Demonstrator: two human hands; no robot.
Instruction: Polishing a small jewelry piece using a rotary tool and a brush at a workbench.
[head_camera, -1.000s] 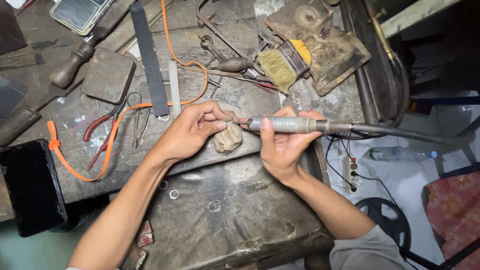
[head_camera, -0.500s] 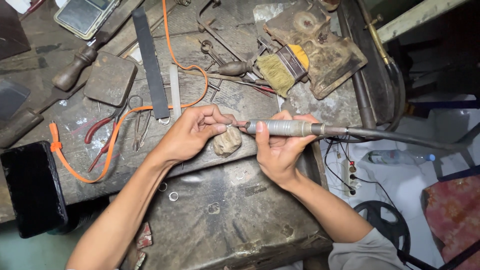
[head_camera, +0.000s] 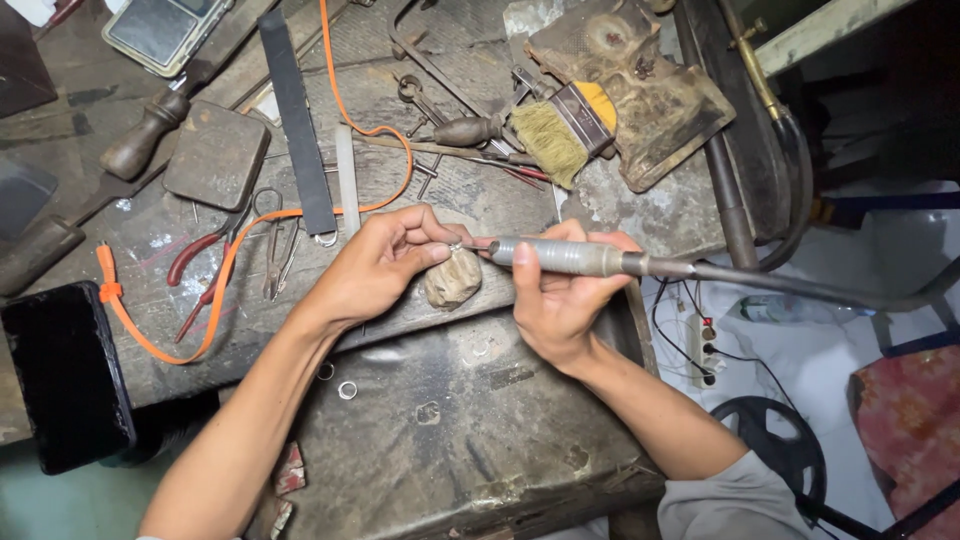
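At a worn, grimy workbench (head_camera: 440, 440), a person's left hand (head_camera: 375, 265) pinches a small metal piece (head_camera: 455, 245), seemingly a ring, between thumb and fingertips, bracing it against the top of a rounded wooden peg (head_camera: 452, 280) that juts from the bench edge. The right hand (head_camera: 555, 300) is wrapped around a grey rotary handpiece (head_camera: 560, 256), fingers clamped along its barrel, thumb on top; the tool's thin tip meets the piece just above the peg. A dark flexible shaft (head_camera: 790, 285) runs from the handpiece off to the right. Behind the hands, the bench is strewn with tools: a brush (head_camera: 555, 135) with yellowish bristles, a dirty block (head_camera: 640, 95) beside it, a black strap (head_camera: 297, 125), an orange cord (head_camera: 240, 250) looping past red-handled pliers (head_camera: 195, 275), a wooden-handled tool (head_camera: 145, 135) and a flat dark pad (head_camera: 215, 155). A black box (head_camera: 65, 375) sits at the left edge. Two small rings (head_camera: 346, 389) lie on the lower bench near the left forearm. A power strip (head_camera: 697, 345) lies on the floor to the right.
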